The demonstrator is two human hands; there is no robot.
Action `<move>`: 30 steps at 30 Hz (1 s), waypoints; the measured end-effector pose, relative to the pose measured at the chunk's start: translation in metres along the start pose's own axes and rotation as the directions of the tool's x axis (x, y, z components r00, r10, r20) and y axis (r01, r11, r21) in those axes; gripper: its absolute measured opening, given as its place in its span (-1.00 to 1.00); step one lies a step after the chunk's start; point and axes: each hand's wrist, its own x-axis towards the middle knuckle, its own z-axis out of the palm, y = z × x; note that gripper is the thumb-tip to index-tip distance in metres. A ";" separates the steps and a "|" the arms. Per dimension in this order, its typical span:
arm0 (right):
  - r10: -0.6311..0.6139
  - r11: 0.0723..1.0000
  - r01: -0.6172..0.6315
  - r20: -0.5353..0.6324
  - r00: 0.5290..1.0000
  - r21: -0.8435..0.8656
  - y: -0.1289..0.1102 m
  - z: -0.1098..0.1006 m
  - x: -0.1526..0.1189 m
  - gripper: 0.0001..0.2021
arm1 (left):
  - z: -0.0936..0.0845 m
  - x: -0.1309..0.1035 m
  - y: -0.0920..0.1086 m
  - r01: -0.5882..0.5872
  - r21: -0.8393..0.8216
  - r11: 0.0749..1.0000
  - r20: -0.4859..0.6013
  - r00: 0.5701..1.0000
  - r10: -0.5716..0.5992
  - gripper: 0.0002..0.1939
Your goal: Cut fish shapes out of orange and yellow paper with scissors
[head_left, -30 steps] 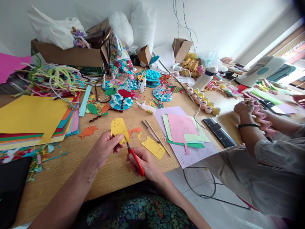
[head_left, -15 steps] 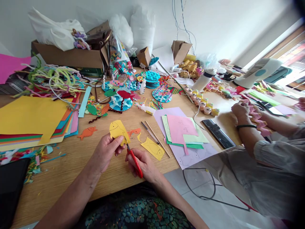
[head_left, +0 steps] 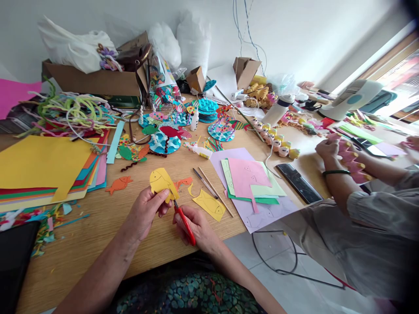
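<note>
My left hand [head_left: 152, 207] pinches a yellow paper piece [head_left: 159, 179] with a fish outline drawn on it. Red-handled scissors [head_left: 186, 225] are in my right hand [head_left: 195, 226], their blades at the paper's lower right edge. Just right of the paper lie an orange scrap [head_left: 183, 182] and a second yellow piece [head_left: 209, 204] with a drawn fish. An orange paper fish [head_left: 119, 184] rests to the left of my left hand.
Stacked coloured paper [head_left: 49, 161] and a dark tablet [head_left: 16, 257] are on the left. A pencil and stick [head_left: 218, 192] lie beside pink, green and lilac sheets [head_left: 248, 174]. At the right, a person's hands [head_left: 327, 150] hold a pink strip.
The view has shifted slightly. My hands, the yellow paper and the scissors keep nearly the same position. The other person's pink strip has turned a little.
</note>
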 end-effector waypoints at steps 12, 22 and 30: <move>-0.002 0.997 -0.001 -0.036 0.999 -0.081 -0.004 0.000 -0.003 -0.59 | 0.004 -0.003 0.004 0.015 -0.009 1.000 -0.019 1.000 -0.015 -0.81; -0.042 0.984 0.036 -0.032 0.999 -0.173 -0.003 -0.003 -0.002 -0.59 | 0.005 -0.004 0.003 0.008 0.001 1.000 0.008 1.000 -0.008 -0.81; -0.023 0.990 0.017 -0.042 0.999 -0.139 -0.002 -0.001 -0.003 -0.59 | 0.005 -0.004 0.002 0.006 0.004 1.000 0.016 1.000 -0.006 -0.81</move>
